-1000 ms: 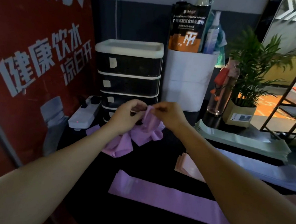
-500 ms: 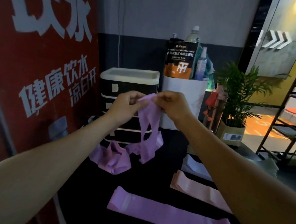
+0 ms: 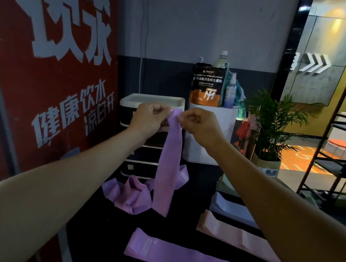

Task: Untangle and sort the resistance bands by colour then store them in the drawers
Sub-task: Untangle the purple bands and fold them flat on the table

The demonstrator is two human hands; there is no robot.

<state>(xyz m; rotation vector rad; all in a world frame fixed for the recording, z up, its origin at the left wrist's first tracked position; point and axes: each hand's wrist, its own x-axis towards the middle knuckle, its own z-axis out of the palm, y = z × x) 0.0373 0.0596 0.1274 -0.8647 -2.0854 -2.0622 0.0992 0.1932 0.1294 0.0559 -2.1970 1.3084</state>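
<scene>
Both the left hand (image 3: pixel 151 116) and right hand (image 3: pixel 198 122) pinch the hanging purple band (image 3: pixel 168 162), whose tail may drag the tangled purple bands (image 3: pixel 127 196) off the counter (image 3: pixel 103 229) edge.

Large white characters "健康饮水 凉白开" were printed on the red panel (image 3: pixel 46 76), below larger, partly cut-off characters. "multivitamin powder" and a white logo were shown on the black-and-orange pouch (image 3: pixel 208 85); its smaller lines could not be read. White chevron arrows were marked on the grey wall panel (image 3: pixel 316 63).
</scene>
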